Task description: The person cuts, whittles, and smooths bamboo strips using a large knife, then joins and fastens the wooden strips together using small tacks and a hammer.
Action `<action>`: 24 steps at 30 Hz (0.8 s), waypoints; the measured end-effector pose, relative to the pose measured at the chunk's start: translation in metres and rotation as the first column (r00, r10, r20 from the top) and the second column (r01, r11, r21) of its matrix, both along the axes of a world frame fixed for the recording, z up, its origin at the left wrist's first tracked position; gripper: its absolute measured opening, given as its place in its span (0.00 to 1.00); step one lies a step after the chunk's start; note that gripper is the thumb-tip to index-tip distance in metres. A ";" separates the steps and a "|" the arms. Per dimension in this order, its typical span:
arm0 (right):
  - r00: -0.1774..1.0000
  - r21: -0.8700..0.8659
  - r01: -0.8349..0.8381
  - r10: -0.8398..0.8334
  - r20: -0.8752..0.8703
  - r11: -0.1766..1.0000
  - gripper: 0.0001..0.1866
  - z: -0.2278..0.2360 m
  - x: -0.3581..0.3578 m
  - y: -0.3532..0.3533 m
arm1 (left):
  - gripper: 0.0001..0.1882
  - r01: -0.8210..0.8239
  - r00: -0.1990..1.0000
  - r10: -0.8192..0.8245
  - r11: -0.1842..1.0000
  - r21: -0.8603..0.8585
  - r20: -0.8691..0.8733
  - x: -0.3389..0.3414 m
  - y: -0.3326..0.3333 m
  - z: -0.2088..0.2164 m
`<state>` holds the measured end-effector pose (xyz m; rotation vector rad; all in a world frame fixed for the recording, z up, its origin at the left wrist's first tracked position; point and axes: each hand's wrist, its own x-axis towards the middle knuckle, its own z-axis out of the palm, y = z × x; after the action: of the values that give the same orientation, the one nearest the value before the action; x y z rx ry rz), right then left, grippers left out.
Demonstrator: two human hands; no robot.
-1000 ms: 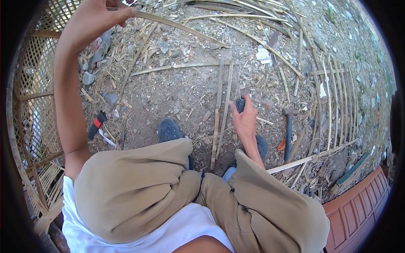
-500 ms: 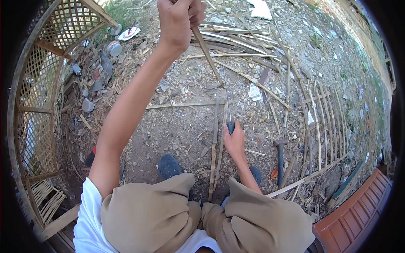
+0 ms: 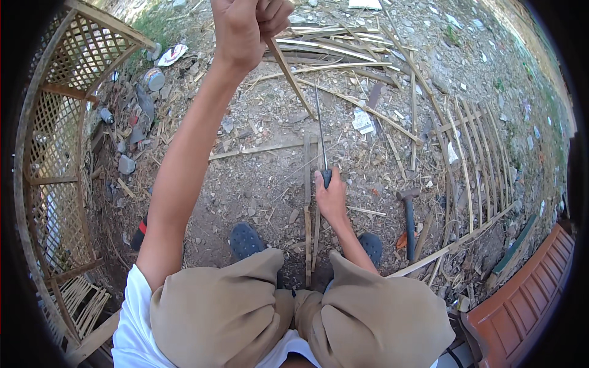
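My left hand point(image 3: 245, 30), arm stretched far forward, is closed on the upper end of a thin wooden strip point(image 3: 292, 80). That strip slants down and to the right. In my right hand point(image 3: 332, 195) is the black handle of a knife point(image 3: 320, 138) with a long, narrow blade pointing away from me. The strip's lower end is close to the blade; I cannot tell if they touch. Below, two narrow wooden slats point(image 3: 308, 214) lie lengthwise between my feet, and another slat point(image 3: 264, 148) lies crosswise beyond them.
Loose strips point(image 3: 343, 52) are heaped at the far side. At right lie a hammer point(image 3: 409, 224) and a slatted wooden frame point(image 3: 481, 165). A lattice panel point(image 3: 58, 135) stands at left, and a reddish-brown plastic piece point(image 3: 521, 294) sits at lower right. Rubble covers the ground.
The view has shifted slightly. Both hands appear a little farther left, still holding the strip and the knife. The knife blade now shows its flat side more and tilts slightly left.
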<state>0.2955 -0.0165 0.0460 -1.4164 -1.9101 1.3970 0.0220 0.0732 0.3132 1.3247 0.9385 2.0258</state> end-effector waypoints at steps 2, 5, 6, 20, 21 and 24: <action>1.000 0.014 -0.007 0.007 -0.006 1.000 0.18 -0.005 0.001 0.000 | 0.30 0.021 1.000 -0.022 0.999 -0.044 -0.019 0.002 -0.004 0.007; 0.998 -0.028 -0.055 0.054 -0.027 0.998 0.17 -0.003 0.005 0.004 | 0.31 0.084 0.996 -0.084 0.996 -0.017 0.039 -0.008 0.002 0.001; 0.998 -0.013 -0.050 0.049 -0.045 0.999 0.16 -0.001 0.005 0.003 | 0.31 0.097 0.993 -0.096 0.995 -0.005 0.067 -0.009 0.004 0.000; 0.994 0.109 -0.093 0.087 0.060 0.990 0.15 -0.006 -0.004 -0.006 | 0.31 -0.302 0.952 0.304 0.952 0.047 -0.042 0.009 0.003 -0.013; 0.996 0.062 -0.087 0.085 0.031 0.994 0.15 -0.003 -0.002 -0.003 | 0.31 -0.305 0.951 0.307 0.951 0.044 -0.033 0.006 0.004 -0.014; 0.998 -0.005 -0.062 0.061 -0.030 0.998 0.16 0.004 0.003 -0.004 | 0.30 -0.325 0.945 0.325 0.945 0.043 0.026 -0.005 0.002 -0.013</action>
<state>0.2990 -0.0206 0.0496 -1.3423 -1.9470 1.4454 0.0165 0.0750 0.3001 1.2364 1.1725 2.3139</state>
